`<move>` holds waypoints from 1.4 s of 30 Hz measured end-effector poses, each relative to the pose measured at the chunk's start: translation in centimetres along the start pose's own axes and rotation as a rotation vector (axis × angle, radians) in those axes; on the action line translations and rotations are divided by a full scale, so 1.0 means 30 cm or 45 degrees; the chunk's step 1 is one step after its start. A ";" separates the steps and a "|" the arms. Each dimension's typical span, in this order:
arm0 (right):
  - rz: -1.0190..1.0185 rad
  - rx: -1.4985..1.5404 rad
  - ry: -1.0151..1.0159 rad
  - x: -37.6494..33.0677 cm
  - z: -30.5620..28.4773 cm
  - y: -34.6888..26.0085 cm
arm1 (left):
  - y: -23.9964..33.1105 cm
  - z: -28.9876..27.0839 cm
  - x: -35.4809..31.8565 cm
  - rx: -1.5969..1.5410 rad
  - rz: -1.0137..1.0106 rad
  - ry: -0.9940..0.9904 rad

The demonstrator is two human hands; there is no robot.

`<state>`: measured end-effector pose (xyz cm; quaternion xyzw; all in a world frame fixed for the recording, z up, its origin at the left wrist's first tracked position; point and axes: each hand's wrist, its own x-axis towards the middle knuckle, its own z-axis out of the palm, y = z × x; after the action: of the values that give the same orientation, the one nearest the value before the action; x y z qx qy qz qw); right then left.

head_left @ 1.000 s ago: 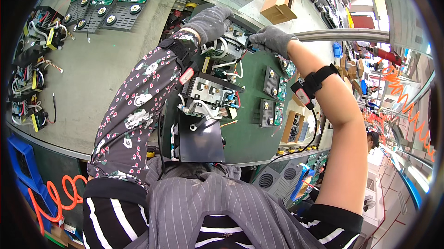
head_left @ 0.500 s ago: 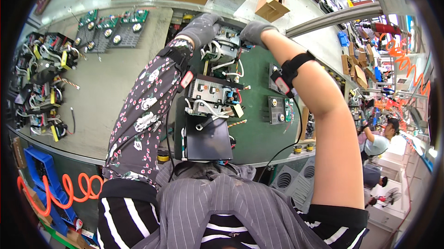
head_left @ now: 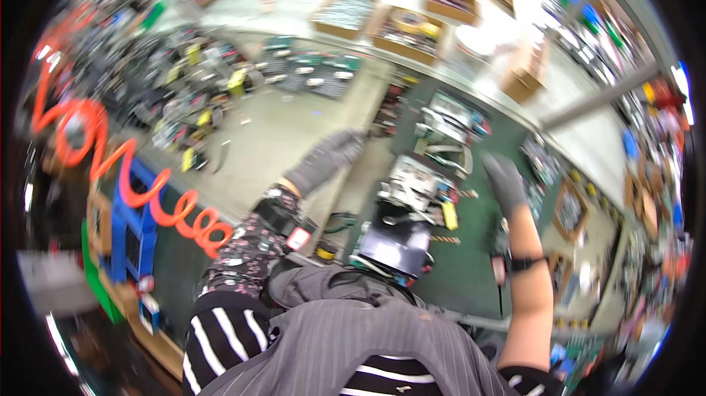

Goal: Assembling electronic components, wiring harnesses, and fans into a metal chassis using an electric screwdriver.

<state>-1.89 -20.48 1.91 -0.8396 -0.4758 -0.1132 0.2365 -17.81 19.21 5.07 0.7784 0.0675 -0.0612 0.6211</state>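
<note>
Reaching out over the bench, both hands wear grey knitted gloves, and the whole view is smeared by motion, so fine detail is lost. The left hand (head_left: 329, 159) lies flat and elongated above the pale grey worktop (head_left: 294, 131), fingers together and pointing away from the body; it grips nothing. Its forearm is wrapped in a dark floral fabric sleeve with a black strap and a small white-and-red tag at the wrist. The right hand (head_left: 506, 184) is raised above the dark green mat (head_left: 478, 264), fingers loosely extended and closed on nothing; the bare forearm below it carries a thin black band.

Between the two hands, nearer the right one, sits the boxy electrical assembly of white and grey parts with coloured wires (head_left: 414, 188), a yellow tag at its right edge. Neither hand touches it. Just below it, toward the body, is a dark glossy square panel (head_left: 397, 247).

Far to the left of the left hand hangs an orange coiled plastic hose (head_left: 147, 190) beside blue bins (head_left: 132, 241). Beyond both hands stand open cardboard boxes of small parts (head_left: 346, 13).
</note>
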 end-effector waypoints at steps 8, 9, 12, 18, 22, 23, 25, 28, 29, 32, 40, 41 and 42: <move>1.075 0.139 -0.773 -0.679 0.142 -0.330 | -0.159 0.007 -0.498 0.077 -0.519 0.043; 0.950 -0.107 -0.764 -0.707 0.190 -0.340 | -0.186 0.004 -0.555 0.214 -0.479 0.057; 0.835 -0.215 -0.659 -0.738 0.221 -0.370 | -0.245 -0.031 -0.745 0.512 -0.474 0.023; 0.816 -0.185 -0.622 -0.708 0.237 -0.400 | -0.363 -0.210 -1.160 1.219 -0.123 -0.233; 0.782 -0.181 -0.612 -0.682 0.277 -0.418 | -0.346 -0.371 -1.394 0.823 -1.241 0.016; 0.752 -0.174 -0.606 -0.675 0.288 -0.421 | -0.328 -0.406 -1.455 0.950 -1.165 0.199; 0.791 -0.271 -0.612 -0.654 0.313 -0.428 | -0.288 -0.525 -1.551 1.019 -1.238 0.320; 0.821 -0.343 -0.632 -0.597 0.372 -0.461 | -0.236 -0.740 -1.664 1.159 -1.320 0.495; 0.829 -0.345 -0.646 -0.570 0.401 -0.484 | -0.216 -0.825 -1.698 1.243 -1.308 0.431; 0.854 -0.345 -0.674 -0.459 0.509 -0.554 | -0.171 -1.030 -1.801 1.338 -1.260 0.781; 0.911 -0.321 -0.817 -0.234 0.734 -0.726 | -0.318 -1.545 -1.943 1.173 -1.398 1.666; 0.924 -0.318 -0.829 -0.221 0.746 -0.732 | -0.357 -1.585 -1.968 1.259 -1.418 1.610; 0.935 -0.321 -0.843 -0.213 0.754 -0.736 | -0.390 -1.630 -1.985 1.294 -1.476 1.490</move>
<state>-24.83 -4.20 -13.87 -0.9642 -0.1816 0.1930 -0.0059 -77.95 67.72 15.33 0.7073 0.7051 0.0175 -0.0483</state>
